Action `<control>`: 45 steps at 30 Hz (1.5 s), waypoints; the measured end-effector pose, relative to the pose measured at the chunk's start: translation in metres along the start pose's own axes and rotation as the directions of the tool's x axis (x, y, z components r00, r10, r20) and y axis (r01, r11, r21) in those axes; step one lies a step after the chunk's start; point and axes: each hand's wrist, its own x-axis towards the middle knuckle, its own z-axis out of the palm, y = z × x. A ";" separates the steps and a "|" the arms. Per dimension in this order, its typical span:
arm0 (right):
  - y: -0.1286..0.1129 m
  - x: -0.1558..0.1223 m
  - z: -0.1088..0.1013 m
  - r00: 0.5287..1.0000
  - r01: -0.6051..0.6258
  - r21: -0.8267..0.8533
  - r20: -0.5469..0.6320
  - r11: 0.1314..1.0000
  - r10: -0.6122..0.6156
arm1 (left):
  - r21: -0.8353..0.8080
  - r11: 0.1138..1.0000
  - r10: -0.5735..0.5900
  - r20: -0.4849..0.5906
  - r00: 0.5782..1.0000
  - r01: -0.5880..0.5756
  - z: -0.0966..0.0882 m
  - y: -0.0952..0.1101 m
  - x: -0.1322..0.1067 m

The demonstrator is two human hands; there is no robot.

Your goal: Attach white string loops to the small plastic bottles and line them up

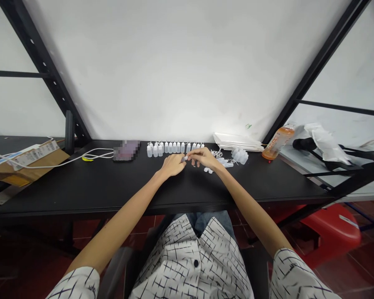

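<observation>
My left hand (173, 165) is closed around a small white plastic bottle (184, 158), most of which the fingers hide. At the top of that bottle, the fingertips of my right hand (204, 158) pinch together on a small pale part, probably its cap; it is too small to make out fully. Behind my hands stands a row of small white bottles (174, 147), upright. Loose small bottles (228, 164) and white caps (208, 170) lie just right of my right hand, with a cluster of bottles (239, 155) beyond them.
A stack of white sheets or bags (237, 142) lies against the wall. An orange bottle (278, 142) stands tilted at the right. At the left are a blurred-out phone-like object (126, 150), a white cable (96, 155) and a cardboard box (34, 162). Black shelf posts flank the table (112, 187).
</observation>
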 end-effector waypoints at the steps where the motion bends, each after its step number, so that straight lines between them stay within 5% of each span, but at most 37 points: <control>1: 0.000 -0.001 0.000 1.000 -0.007 0.007 0.002 1.000 0.007 | 0.003 1.000 0.003 -0.002 1.000 -0.003 0.000 0.000 0.000; 28: 0.011 0.001 -0.002 0.996 0.061 -0.063 0.066 0.996 -0.057 | -0.088 0.994 0.067 -0.001 0.998 -0.067 0.000 -0.001 0.000; 35: 0.010 0.000 0.002 0.999 0.042 -0.062 0.023 0.997 -0.041 | -0.075 0.993 0.087 -0.048 0.995 -0.091 0.002 -0.001 -0.002; 45: 0.007 -0.001 -0.007 0.992 0.094 -0.026 -0.079 0.995 -0.096 | -0.192 0.942 0.231 -0.222 0.947 -0.274 0.006 -0.007 0.005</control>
